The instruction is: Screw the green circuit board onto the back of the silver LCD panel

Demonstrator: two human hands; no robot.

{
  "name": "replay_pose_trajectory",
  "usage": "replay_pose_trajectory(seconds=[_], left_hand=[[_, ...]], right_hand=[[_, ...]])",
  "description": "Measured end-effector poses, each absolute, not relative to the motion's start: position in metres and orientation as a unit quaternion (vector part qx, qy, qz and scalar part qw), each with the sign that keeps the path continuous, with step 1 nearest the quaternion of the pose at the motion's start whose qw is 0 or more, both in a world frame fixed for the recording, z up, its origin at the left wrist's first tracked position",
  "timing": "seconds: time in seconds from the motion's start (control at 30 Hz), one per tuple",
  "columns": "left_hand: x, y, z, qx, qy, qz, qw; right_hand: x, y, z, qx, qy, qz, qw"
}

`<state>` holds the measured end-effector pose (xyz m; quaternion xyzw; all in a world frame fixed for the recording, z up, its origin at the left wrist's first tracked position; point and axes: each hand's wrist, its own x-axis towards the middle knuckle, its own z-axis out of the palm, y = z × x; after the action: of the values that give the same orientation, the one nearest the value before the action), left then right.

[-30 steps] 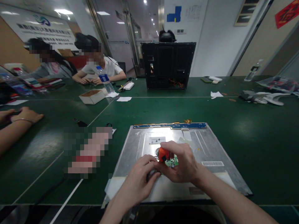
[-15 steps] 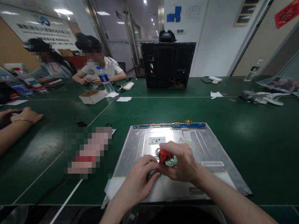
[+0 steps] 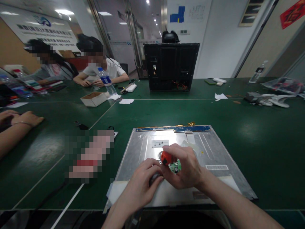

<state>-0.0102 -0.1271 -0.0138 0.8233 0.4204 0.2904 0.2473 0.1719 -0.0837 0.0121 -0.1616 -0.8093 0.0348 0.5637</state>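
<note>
Two bare forearms, left hand (image 3: 140,186), right hand (image 3: 186,168), sleeveless.

The room is a bit dim. Long ceiling lights (image 3: 64,12) shine at the top left and make soft shiny spots on the green table (image 3: 250,130). The silver panel (image 3: 214,149) looks dull gray. Edges bend and stretch outward. Faces and one table spot are blurred into squares.
</note>
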Motion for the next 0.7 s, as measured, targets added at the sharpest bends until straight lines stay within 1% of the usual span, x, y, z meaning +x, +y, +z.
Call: replay_pose_trajectory(seconds=[0.2,0.4,0.47,0.57,0.6,0.63,0.67,0.7], left_hand=[[-0.011,-0.127,-0.018,0.824,0.425,0.29,0.237],[-0.011,-0.127,-0.018,0.823,0.426,0.281,0.249],[-0.011,-0.127,-0.016,0.824,0.424,0.277,0.255],[-0.01,-0.127,-0.014,0.82,0.428,0.273,0.265],[-0.01,-0.127,-0.014,0.818,0.431,0.271,0.267],[-0.01,-0.127,-0.013,0.817,0.433,0.27,0.269],[-0.01,-0.127,-0.013,0.817,0.433,0.27,0.269],[-0.009,-0.127,-0.013,0.818,0.432,0.27,0.268]], right_hand=[[0.173,-0.081,0.012,-0.156,-0.812,0.021,0.562],[0.17,-0.085,0.01,-0.156,-0.809,0.043,0.565],[0.166,-0.08,0.017,-0.158,-0.801,0.037,0.576],[0.17,-0.074,0.027,-0.124,-0.787,0.015,0.604],[0.178,-0.079,0.022,-0.114,-0.777,0.01,0.619],[0.192,-0.092,0.008,-0.125,-0.781,0.013,0.611],[0.21,-0.112,-0.015,-0.165,-0.783,0.011,0.6],[0.233,-0.141,-0.048,-0.169,-0.785,0.009,0.596]])
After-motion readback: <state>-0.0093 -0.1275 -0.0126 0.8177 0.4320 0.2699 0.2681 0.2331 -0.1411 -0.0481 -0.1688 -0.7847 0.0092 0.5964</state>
